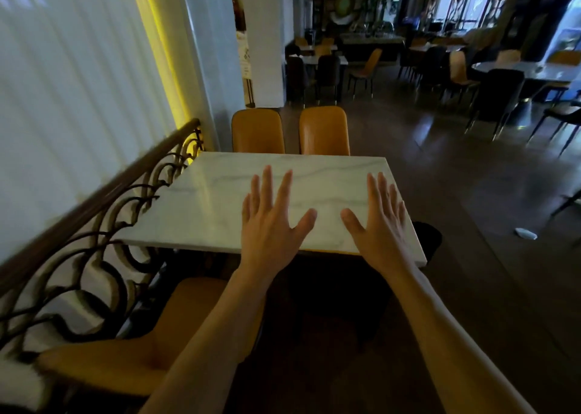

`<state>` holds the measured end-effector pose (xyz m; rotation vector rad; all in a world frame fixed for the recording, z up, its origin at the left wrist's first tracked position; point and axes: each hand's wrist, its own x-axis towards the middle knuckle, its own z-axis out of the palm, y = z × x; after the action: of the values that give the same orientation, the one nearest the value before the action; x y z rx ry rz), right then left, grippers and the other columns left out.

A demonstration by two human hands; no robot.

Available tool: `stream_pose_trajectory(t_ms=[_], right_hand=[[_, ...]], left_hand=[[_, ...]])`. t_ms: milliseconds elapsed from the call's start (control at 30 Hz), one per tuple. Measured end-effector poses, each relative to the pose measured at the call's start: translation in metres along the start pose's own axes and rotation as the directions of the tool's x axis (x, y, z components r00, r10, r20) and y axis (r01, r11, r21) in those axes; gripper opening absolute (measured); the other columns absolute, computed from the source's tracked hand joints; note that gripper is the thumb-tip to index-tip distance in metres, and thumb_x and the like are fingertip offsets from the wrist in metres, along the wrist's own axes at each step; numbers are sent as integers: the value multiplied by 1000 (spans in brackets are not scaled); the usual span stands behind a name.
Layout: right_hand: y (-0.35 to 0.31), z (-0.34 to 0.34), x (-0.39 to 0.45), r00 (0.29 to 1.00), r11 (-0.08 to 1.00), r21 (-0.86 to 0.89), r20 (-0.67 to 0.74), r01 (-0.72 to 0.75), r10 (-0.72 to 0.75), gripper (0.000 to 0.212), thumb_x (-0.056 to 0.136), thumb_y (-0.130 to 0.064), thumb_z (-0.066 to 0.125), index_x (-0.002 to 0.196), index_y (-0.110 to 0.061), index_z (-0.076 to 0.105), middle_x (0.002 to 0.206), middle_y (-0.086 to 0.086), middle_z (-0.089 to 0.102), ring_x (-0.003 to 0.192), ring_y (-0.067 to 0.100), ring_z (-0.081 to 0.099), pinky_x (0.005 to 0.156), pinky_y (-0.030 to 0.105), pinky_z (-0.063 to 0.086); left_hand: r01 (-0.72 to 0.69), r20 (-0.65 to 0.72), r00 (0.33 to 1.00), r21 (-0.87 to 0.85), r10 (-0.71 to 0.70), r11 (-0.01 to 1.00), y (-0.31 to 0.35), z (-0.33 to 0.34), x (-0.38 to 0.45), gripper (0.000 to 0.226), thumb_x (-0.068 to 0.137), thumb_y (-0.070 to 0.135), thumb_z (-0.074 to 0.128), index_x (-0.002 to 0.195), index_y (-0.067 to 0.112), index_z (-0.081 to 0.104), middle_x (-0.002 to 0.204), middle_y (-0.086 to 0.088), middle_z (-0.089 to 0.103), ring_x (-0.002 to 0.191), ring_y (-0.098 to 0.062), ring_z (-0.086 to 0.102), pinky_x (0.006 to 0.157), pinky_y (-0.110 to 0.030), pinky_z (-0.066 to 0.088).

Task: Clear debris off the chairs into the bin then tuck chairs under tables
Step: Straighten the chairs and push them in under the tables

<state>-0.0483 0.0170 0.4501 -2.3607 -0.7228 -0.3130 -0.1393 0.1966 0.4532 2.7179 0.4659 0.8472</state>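
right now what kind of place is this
Likely a restaurant dining room: a marble-topped table with mustard chairs tucked at its far side, and more tables and chairs across the dim hall.

A rectangular white marble-topped desk is standing beside a curled black iron railing. The dark glossy floor is carrying a small crumpled white scrap, well apart from the desk.
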Motion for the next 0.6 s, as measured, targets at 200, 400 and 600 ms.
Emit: stream_pose_trajectory(t_ms=[200,400,600], right_hand=[[-57,38,3,996,996,49,51,68,-71,84,94,-65,34,156,-28,-9,166,2,-11,152,25,-13,122,50,-4],[-151,102,3,979,984,92,127,151,-162,86,92,-69,31,156,-28,-10,165,0,-14,151,25,-14,121,49,-7],[-282,182,-17,906,926,215,229,310,-356,82,93,-69,29,155,-33,-12,165,-3,-15,151,22,-15,121,47,-7]], left_hand=[[86,-29,996,-8,-87,996,-58,-29,-19,81,91,74,28,156,34,0,165,-4,-12,151,-24,-13,119,-44,-1],[244,-50,969,44,-242,969,-144,-80,-45,83,90,76,26,155,35,-4,165,-3,-14,151,-24,-14,118,-46,-3],[398,-191,907,103,-375,912,-266,-158,-97,83,90,74,30,156,32,3,166,-3,-6,151,-22,-11,118,-45,-2]])
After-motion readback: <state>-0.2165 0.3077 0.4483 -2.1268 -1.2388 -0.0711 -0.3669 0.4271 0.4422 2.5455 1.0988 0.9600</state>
